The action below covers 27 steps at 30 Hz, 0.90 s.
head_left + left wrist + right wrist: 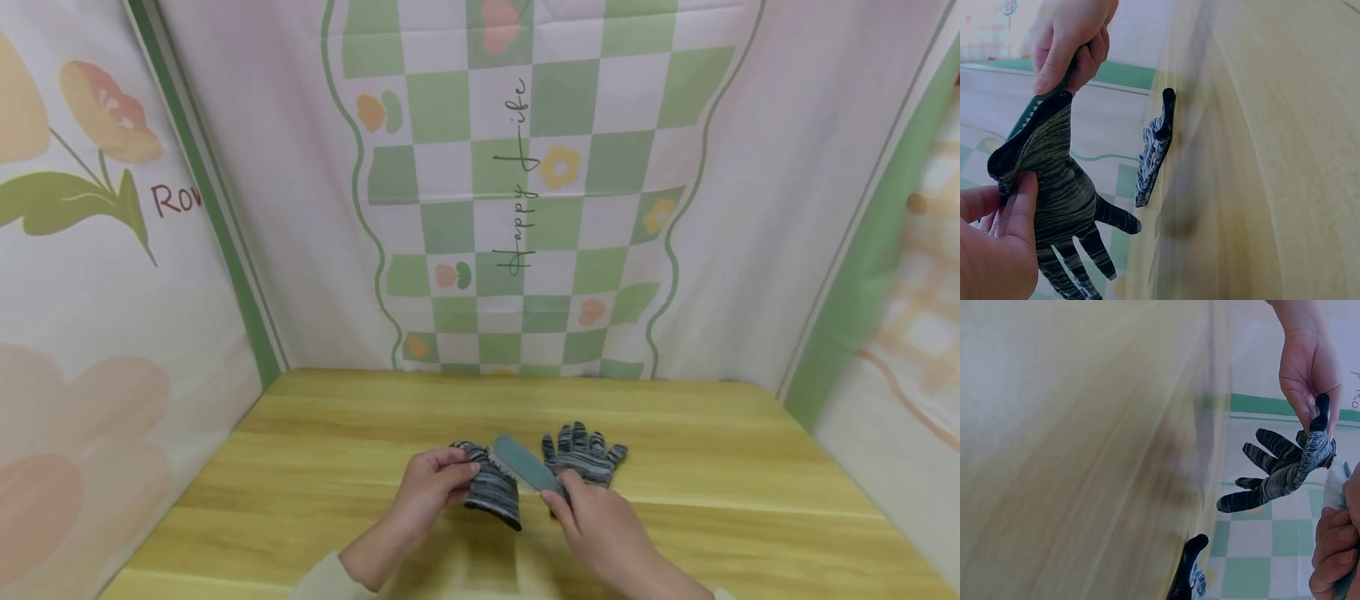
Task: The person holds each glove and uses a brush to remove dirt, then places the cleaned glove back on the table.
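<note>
My left hand [431, 487] pinches a grey-and-black striped knit glove [492, 492] near its side edge and lifts it above the table. Dark trim edges the cuff, and in the left wrist view the fingers of this glove [1066, 194] hang downward. My right hand [603, 525] grips the handle of a teal brush [525, 462]. White bristles [1335, 481] face the held glove and meet its surface. A second matching glove [583, 457] lies on the table just beyond my right hand, fingers spread away from me.
The wood-grain table [315, 467] spans the space below both hands. A checked fabric curtain [502, 208] rises behind its far edge, with printed curtains on the left [112, 292] and right [885, 333].
</note>
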### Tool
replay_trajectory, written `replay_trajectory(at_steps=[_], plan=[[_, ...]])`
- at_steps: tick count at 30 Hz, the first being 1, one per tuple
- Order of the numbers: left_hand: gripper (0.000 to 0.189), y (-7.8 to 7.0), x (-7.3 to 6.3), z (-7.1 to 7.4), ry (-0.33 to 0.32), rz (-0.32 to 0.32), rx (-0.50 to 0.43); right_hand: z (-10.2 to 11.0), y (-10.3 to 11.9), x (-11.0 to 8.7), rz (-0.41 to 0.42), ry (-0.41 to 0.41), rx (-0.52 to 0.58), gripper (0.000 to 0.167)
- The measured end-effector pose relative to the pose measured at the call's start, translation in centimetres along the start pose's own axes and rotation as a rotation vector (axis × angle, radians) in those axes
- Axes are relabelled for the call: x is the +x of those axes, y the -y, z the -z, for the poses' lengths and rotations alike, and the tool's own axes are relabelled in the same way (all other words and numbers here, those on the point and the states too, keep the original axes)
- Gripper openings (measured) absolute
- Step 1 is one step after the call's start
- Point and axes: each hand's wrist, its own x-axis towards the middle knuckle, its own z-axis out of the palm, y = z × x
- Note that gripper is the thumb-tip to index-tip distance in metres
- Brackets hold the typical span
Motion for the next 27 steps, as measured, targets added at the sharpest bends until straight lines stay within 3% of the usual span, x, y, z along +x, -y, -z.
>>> replay_trajectory(at_steps=[18, 27], plan=[[0.009, 0.0, 0.0, 0.2, -0.007, -0.001, -0.031, 0.4, -1.2, 0.1, -0.103, 0.034, -0.100, 0.022], [0.010, 0.1, 0.0, 0.2, 0.020, 0.001, -0.007, 1.4, 1.1, 1.1, -0.025, -0.027, -0.061, 0.021]])
